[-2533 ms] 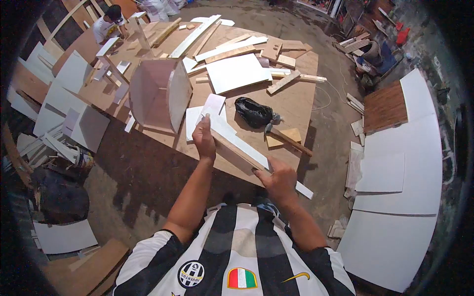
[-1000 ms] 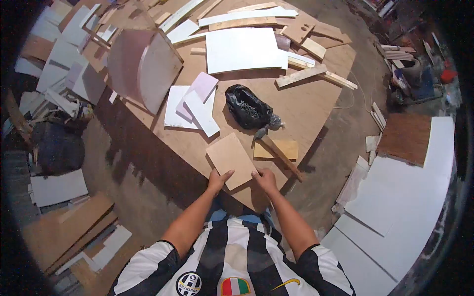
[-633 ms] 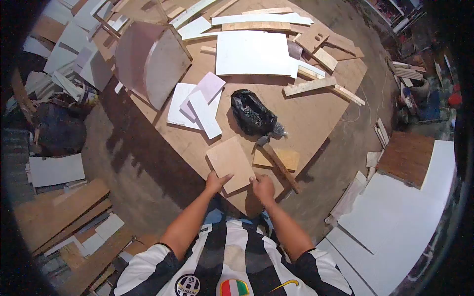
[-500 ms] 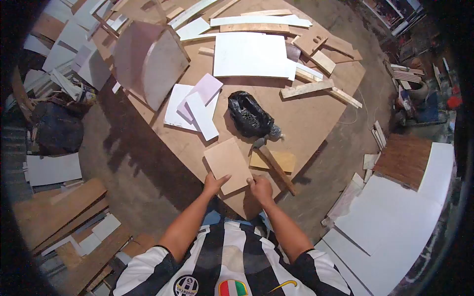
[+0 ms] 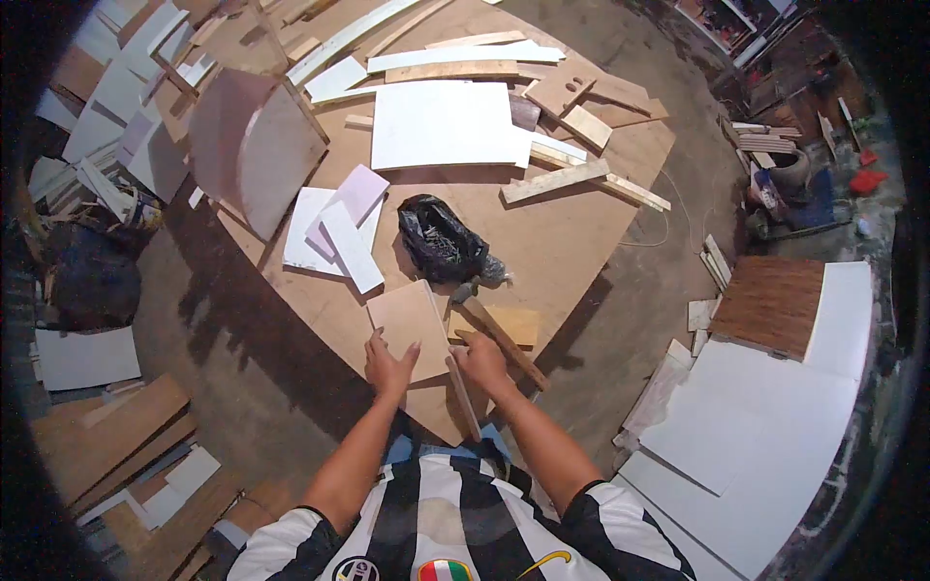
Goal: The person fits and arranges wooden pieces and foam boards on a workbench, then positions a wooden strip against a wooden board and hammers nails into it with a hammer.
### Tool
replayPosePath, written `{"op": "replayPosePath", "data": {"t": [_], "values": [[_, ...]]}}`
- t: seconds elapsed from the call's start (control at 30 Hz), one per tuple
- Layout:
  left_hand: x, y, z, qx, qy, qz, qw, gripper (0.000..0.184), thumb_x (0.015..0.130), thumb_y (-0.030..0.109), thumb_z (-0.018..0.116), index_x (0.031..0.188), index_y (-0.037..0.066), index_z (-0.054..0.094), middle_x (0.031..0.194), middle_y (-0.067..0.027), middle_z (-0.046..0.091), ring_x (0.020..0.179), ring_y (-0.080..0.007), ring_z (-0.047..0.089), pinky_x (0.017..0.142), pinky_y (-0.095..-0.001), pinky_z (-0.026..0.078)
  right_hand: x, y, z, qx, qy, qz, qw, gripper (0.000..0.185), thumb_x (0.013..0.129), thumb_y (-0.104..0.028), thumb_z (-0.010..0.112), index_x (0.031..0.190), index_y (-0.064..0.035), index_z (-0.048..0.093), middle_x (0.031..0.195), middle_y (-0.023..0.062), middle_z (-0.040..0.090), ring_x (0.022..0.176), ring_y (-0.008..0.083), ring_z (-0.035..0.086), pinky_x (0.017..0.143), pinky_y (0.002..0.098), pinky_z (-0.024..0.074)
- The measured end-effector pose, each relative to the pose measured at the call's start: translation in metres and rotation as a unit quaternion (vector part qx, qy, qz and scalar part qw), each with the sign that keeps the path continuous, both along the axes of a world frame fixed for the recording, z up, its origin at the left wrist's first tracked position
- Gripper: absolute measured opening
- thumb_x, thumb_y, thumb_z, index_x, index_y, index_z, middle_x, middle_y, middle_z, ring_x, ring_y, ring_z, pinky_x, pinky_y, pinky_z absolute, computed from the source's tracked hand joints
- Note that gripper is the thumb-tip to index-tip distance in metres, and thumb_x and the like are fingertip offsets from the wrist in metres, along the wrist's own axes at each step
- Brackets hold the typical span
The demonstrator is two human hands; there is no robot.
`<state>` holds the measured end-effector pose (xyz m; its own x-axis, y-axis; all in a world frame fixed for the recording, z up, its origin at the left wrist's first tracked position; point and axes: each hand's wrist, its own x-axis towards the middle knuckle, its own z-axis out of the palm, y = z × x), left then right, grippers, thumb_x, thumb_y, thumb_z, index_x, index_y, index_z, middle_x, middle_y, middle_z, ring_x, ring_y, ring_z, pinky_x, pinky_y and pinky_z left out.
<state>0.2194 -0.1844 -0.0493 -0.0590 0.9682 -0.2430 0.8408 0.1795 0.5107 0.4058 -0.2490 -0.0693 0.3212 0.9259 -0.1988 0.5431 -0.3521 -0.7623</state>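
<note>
A pale, flat rectangular board (image 5: 405, 318) lies near the closest corner of the worktable. My left hand (image 5: 389, 370) rests on its lower left part, thumb and fingers spread apart. At the board's right side, my right hand (image 5: 481, 366) grips a thin wooden strip (image 5: 465, 402) that seems to stand on edge and points toward my body. Just beyond that hand lies a hammer (image 5: 506, 344), its wooden handle across a yellowish wood block (image 5: 523, 327). A black plastic bag (image 5: 436, 237) of nails sits open above the board.
The brown worktable (image 5: 557, 257) carries white panels (image 5: 441, 126), overlapping offcuts (image 5: 339, 228) and wooden battens (image 5: 557, 181). A curved wooden piece (image 5: 257, 150) stands at the left. White sheets (image 5: 717, 416) lie to the right, and brown planks (image 5: 126, 436) are stacked at lower left.
The view has shifted, so the table's things appear further left. My left hand has loosened from the board's edge and spread. The strip now shows beneath my right hand.
</note>
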Motion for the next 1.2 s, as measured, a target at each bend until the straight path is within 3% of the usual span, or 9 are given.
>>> {"op": "replayPosePath", "data": {"t": [0.17,0.4,0.53,0.63,0.87,0.93,1.0,1.1,1.2], "values": [[0.049,0.0,0.025,0.109,-0.129,-0.13,0.977,0.044,0.082,0.029,0.077,0.113,0.003,0.062,0.115,-0.0158,0.059,0.11,-0.0348,0.055,0.092,-0.0443,0.047,0.019,-0.002,0.025,0.038,-0.011,-0.03,0.999,0.038,0.083,-0.022,0.074,0.116,-0.0065,0.069,0.1,0.018,0.069,0.088,0.0342,0.068,0.078,0.0413,0.054],[0.115,-0.008,0.014,0.018,-0.332,-0.191,0.924,0.036,0.09,0.025,0.069,0.117,0.002,0.063,0.107,-0.0146,0.065,0.101,-0.0286,0.063,0.088,-0.0379,0.049,0.061,-0.023,0.05,0.081,-0.094,-0.078,0.989,0.039,0.084,-0.024,0.073,0.118,-0.0065,0.068,0.102,0.0172,0.069,0.085,0.0321,0.068,0.076,0.0401,0.0544],[0.165,-0.005,0.032,0.016,-0.354,-0.171,0.919,0.041,0.093,0.027,0.066,0.128,0.005,0.062,0.117,-0.0161,0.066,0.102,-0.0272,0.064,0.088,-0.0373,0.05,0.098,-0.018,0.059,0.065,-0.065,-0.103,0.99,0.038,0.085,-0.024,0.072,0.119,-0.0065,0.068,0.102,0.0163,0.069,0.085,0.0297,0.069,0.076,0.0388,0.0545],[0.211,0.016,0.029,0.027,-0.34,-0.18,0.923,0.043,0.094,0.028,0.065,0.129,0.004,0.061,0.119,-0.0182,0.066,0.103,-0.0285,0.065,0.09,-0.0387,0.051,0.143,0.003,0.046,0.078,-0.073,-0.092,0.99,0.038,0.084,-0.024,0.072,0.118,-0.0067,0.068,0.104,0.016,0.069,0.084,0.0278,0.069,0.075,0.0375,0.0548],[0.344,0.091,-0.008,0.042,-0.294,-0.144,0.944,0.043,0.093,0.022,0.063,0.131,0.003,0.059,0.126,-0.0214,0.063,0.114,-0.0356,0.062,0.099,-0.0418,0.048,0.289,0.116,0.006,0.155,-0.135,-0.061,0.977,0.039,0.085,-0.019,0.069,0.121,-0.0057,0.065,0.113,0.0206,0.065,0.11,0.0379,0.059,0.096,0.045,0.0482],[0.382,0.118,-0.025,0.204,-0.24,-0.218,0.924,0.043,0.091,0.02,0.063,0.129,0.001,0.059,0.128,-0.0243,0.06,0.124,-0.0407,0.054,0.106,-0.0447,0.041,0.333,0.156,0.004,0.133,-0.2,-0.05,0.97,0.042,0.085,-0.019,0.069,0.123,-0.0041,0.062,0.122,0.021,0.061,0.118,0.0379,0.055,0.1,0.0445,0.0454],[0.408,0.144,-0.025,0.162,-0.224,-0.24,0.931,0.05,0.087,0.019,0.065,0.133,0.002,0.054,0.14,-0.0222,0.051,0.136,-0.041,0.041,0.112,-0.0486,0.033,0.372,0.193,0.002,0.139,-0.221,-0.034,0.965,0.044,0.085,-0.02,0.069,0.125,-0.0028,0.06,0.125,0.0213,0.06,0.119,0.0379,0.054,0.101,0.0447,0.0443],[0.439,0.171,-0.014,0.112,-0.018,-0.318,0.941,0.077,0.083,0.03,0.072,0.147,0.004,0.038,0.157,-0.0187,0.029,0.147,-0.0386,0.022,0.115,-0.0564,0.025,0.409,0.238,-0.012,0.154,-0.268,-0.013,0.951,0.049,0.085,-0.023,0.07,0.126,-0.0006,0.058,0.127,0.0216,0.058,0.12,0.0379,0.053,0.102,0.046,0.0428],[0.457,0.189,-0.008,0.091,0.042,-0.336,0.937,0.088,0.077,0.03,0.077,0.149,0.004,0.033,0.158,-0.0219,0.027,0.146,-0.043,0.024,0.118,-0.054,0.023,0.426,0.271,-0.025,0.162,-0.303,-0.011,0.939,0.05,0.086,-0.029,0.07,0.125,-0.0009,0.058,0.123,0.0207,0.06,0.118,0.0361,0.054,0.098,0.0487,0.0443]]}}
